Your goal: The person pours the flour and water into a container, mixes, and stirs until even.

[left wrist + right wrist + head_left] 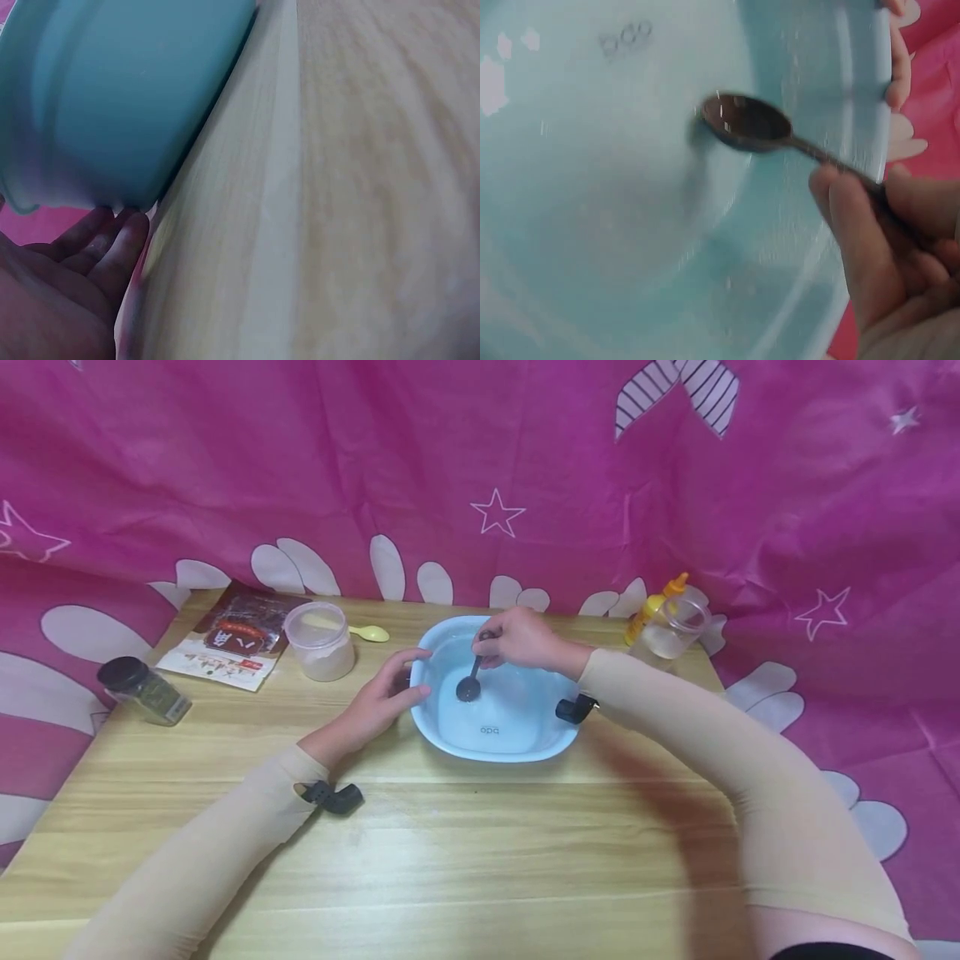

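Two hands: both at the basin, forearms reaching in from the near side.
Right hand (517, 639): thumb and fingertips pinched narrow on the handle of a dark spoon (468, 689), over the basin's far side.
Spoon, from the right hand: bowl near and a little left of the fingers; long axis slants down from the grip toward the basin floor. Right hand is the nearer of the two, being on the handle.
Spoon bowl: inside the basin, left of its middle; contact with the floor, cannot tell.
Left hand (382, 697): holds the left rim, thumb and forefinger on top, other fingers under it against the outer wall in the left wrist view. Spoon bowl lies to its right.
Basin (495, 755): pale blue, on the counter (450, 860); what looks like clear liquid inside.
Farther left: tub of white powder (327, 664), yellow spoon (371, 633) partly behind it; printed packet (240, 631); black-lidded jar (161, 697), tilted in view.
Far right: clear cup (686, 614) just beside a yellow bottle (643, 618).
Beyond: pink curtain (498, 443).
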